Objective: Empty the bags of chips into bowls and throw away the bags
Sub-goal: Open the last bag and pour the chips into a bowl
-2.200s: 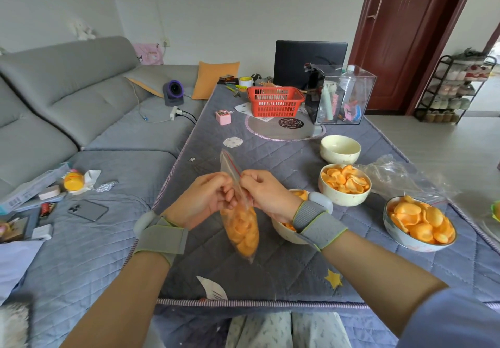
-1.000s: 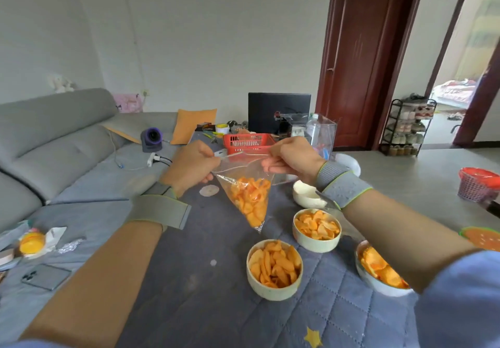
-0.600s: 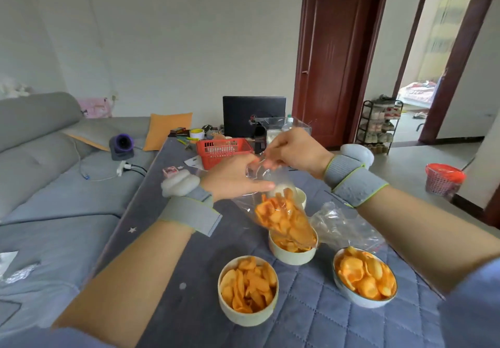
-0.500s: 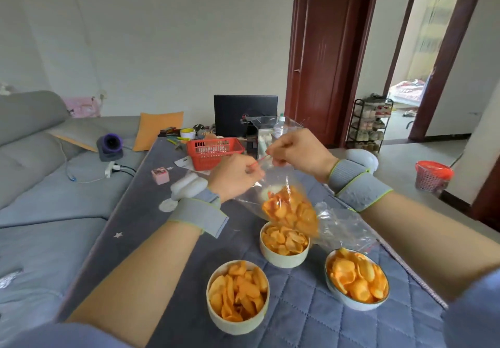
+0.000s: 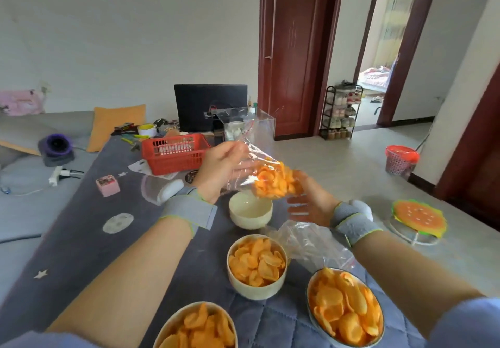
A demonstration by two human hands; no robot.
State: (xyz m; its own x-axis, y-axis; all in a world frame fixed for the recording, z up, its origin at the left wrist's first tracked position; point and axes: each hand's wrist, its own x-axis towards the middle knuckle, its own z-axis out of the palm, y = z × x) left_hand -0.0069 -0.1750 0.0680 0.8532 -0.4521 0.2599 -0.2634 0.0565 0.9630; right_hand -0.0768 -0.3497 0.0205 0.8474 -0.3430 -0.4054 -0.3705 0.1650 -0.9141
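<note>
Left hand pinching the upper end of the clear bag of chips, right hand cupped beneath its loaded end with fingers spread, the bag tipped just above the empty bowl. Risk of chips spilling past the rim onto the grey cloth if the mouth opens off-centre. Also a chance of the slack plastic slipping from that pinch.

Chip bag above empty bowl; three filled bowls nearer; basket behind.
</note>
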